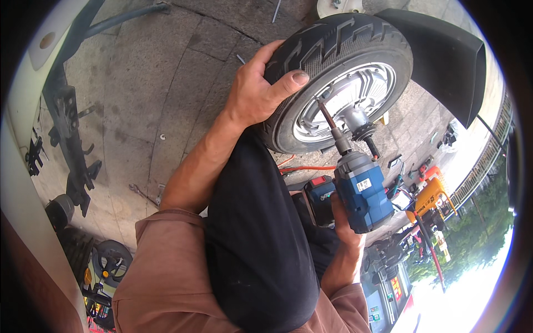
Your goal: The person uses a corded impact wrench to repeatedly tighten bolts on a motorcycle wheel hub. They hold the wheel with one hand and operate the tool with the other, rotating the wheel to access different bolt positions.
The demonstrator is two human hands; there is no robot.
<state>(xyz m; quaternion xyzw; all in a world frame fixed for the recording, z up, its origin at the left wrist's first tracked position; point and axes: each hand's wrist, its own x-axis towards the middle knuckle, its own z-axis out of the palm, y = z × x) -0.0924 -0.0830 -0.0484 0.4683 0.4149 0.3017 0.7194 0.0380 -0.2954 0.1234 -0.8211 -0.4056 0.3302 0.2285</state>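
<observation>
A scooter wheel with a black treaded tyre (340, 34) and a silver hub (363, 91) stands tilted in front of my knee. My left hand (256, 89) grips the tyre's left side, thumb across the tread and fingers partly hidden behind it. In my right hand (345, 225) is a blue cordless impact driver (362, 194), with its black battery pack (320, 201) to the left. Its long bit (326, 115) reaches to the silver rim; whether the tip sits in a screw I cannot tell. My right fingers are mostly hidden by the driver.
A black mudguard (438, 55) rises right of the wheel. An orange cable (308, 168) runs beneath it. Tools and an orange-yellow machine (428, 197) stand to the right. Along the left is a black metal frame (69, 133). A wrench (141, 193) lies on the paved ground (133, 111).
</observation>
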